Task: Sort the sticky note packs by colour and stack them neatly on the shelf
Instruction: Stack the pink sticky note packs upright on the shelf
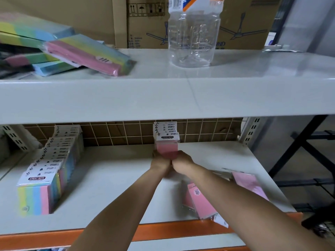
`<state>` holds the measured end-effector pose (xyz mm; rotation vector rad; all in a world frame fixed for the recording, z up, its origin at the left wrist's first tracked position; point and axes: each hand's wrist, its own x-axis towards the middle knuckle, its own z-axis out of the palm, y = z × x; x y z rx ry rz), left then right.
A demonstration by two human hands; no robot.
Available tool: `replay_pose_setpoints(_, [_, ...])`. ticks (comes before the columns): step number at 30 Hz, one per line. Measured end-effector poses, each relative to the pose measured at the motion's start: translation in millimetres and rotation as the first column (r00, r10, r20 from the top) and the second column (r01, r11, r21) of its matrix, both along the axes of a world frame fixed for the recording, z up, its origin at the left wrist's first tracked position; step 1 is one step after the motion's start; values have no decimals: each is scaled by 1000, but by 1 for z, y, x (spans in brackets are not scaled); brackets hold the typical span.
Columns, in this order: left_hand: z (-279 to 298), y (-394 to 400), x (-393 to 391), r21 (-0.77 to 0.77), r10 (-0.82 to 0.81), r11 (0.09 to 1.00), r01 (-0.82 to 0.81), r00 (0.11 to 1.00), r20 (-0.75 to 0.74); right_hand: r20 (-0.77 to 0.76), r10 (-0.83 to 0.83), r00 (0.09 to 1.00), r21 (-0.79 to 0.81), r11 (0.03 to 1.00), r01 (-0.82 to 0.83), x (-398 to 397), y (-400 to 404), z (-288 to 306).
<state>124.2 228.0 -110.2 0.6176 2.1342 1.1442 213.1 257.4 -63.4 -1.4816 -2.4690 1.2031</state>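
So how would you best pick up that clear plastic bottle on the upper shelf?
Grip the clear bottle around its ribbed middle, coming from the front. It stands upright near the upper shelf edge, with cardboard boxes close behind.

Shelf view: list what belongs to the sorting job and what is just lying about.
Job:
- pink packs held by both hands, left hand, right hand
- loose pink packs
- multicolour row
- upper-shelf packs

Lying about:
- clear bottle
- cardboard boxes
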Motion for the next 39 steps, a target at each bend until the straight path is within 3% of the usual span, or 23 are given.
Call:
replay_pose_setpoints(7, [10,-10,-1,13,-41,999,42,999,-27,-18,-27,999,-28,999,27,-6,2,-12])
replay_pose_setpoints(13, [-26,2,-22,10,-58,998,58,998,-12,19,4,1000,-19,1000,-4,-1,4,-3])
replay_pose_setpoints(18, [12,-17,2,-110,-128,988,110,977,-170,14,-62,998,-47,997,62,6,5,4])
replay_pose_setpoints(26, [37,-25,23,-204,-99,978,48,964,-246,-28,-64,998,-20,998,63,23,-5,19])
replay_pose_setpoints(33, [52,-37,57,-169,-150,979,114,964,-219,10,26,1000,41,999,-26,47,-9,37])
replay_pose_setpoints(39, [62,-50,83,-188,-222,964,185,955,-196,-11,2,1000,93,996,-1,78,-5,48])
